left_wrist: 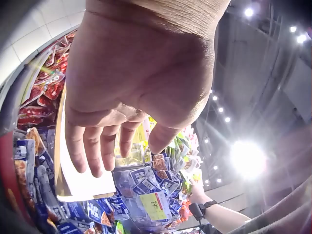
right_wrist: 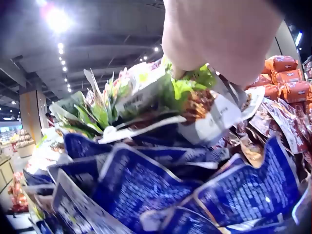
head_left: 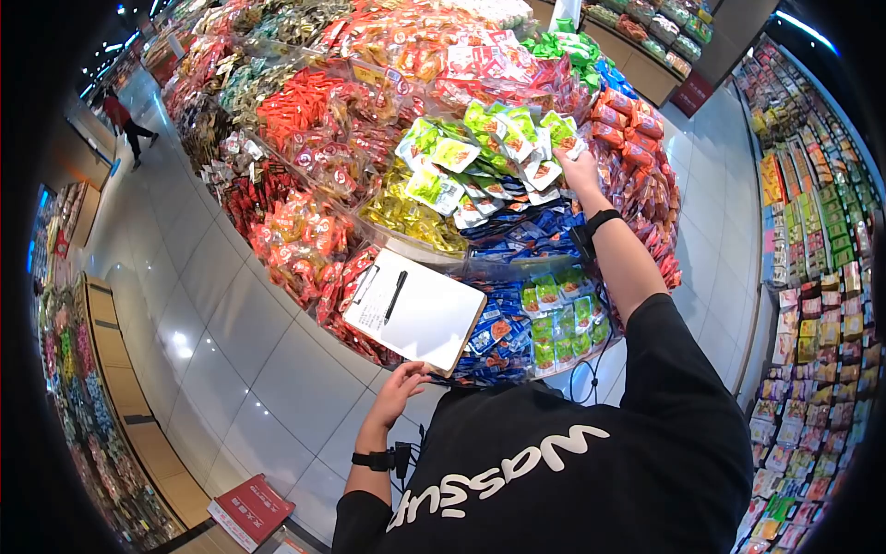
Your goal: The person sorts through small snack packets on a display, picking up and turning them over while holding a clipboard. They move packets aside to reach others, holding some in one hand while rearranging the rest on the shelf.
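My right hand point(head_left: 580, 171) pinches a green-and-white snack packet point(head_left: 559, 127) at the right side of a heap of similar packets point(head_left: 498, 138). In the right wrist view the held snack packet point(right_wrist: 204, 109) shows a picture of lettuce and brown food, and sits just above blue packets point(right_wrist: 141, 185). My left hand point(head_left: 397, 392) is at the near edge of a clipboard point(head_left: 434, 319), its fingers relaxed. The left wrist view shows the left hand's fingers point(left_wrist: 92, 146) loosely bent over the clipboard's white paper point(left_wrist: 80, 183). A black pen point(head_left: 397, 294) lies on the paper.
Clear dividers split the large display into bins: yellow packets point(head_left: 415, 217) left of the green heap, red ones point(head_left: 309, 235) farther left, orange packs point(head_left: 628, 125) at right. A price tag point(left_wrist: 155, 205) faces the front. Shelves point(head_left: 812, 351) line the right; a person point(head_left: 125, 120) walks far left.
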Tool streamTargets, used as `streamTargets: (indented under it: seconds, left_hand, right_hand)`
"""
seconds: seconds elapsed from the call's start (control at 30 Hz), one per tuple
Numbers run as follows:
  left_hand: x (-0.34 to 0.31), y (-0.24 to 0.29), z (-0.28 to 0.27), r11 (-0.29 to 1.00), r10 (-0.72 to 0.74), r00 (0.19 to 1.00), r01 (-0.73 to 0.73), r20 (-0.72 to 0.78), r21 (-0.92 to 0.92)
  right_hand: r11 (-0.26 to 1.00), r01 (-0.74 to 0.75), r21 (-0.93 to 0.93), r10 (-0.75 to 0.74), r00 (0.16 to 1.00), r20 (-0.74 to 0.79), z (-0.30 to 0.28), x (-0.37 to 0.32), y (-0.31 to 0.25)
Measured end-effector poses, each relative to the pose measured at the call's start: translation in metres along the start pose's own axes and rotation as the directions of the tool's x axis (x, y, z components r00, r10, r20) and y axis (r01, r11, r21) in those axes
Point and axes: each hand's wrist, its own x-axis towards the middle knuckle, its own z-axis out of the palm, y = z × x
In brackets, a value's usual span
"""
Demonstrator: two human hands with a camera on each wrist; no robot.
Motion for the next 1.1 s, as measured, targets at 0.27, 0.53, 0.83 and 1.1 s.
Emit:
streamTargets:
  seconds: [0.27, 0.53, 0.83, 1.1]
  left_hand:
    - [0.013, 0.0, 0.007, 0.999, -0.042, 0.999, 0.041, 0.009, 0.013]
    - [0.013, 0.002, 0.017, 0.998, -0.066, 0.997, 0.066, -0.047, -0.002]
    - [0.027, 0.013, 0.03, 0.993, -0.067, 0.998, 0.067, -0.005, 0.092]
    - [0.037, 0.022, 0.041, 0.982, -0.007, 0.991, -0.018, 0.131, 0.188]
  right_hand:
    - [0.939, 0.098, -0.331, -0.13, 0.989, -0.076, -0.004, -0.02, 0.007]
    - [0.973, 0.198, -0.118, -0.219, 0.953, -0.209, -0.015, -0.003, 0.027]
    - [0.983, 0.17, 0.072, -0.141, 0.944, -0.3, -0.044, -0.002, 0.014]
    - [0.955, 0.232, 0.186, -0.17, 0.939, -0.299, -0.08, -0.031, -0.009]
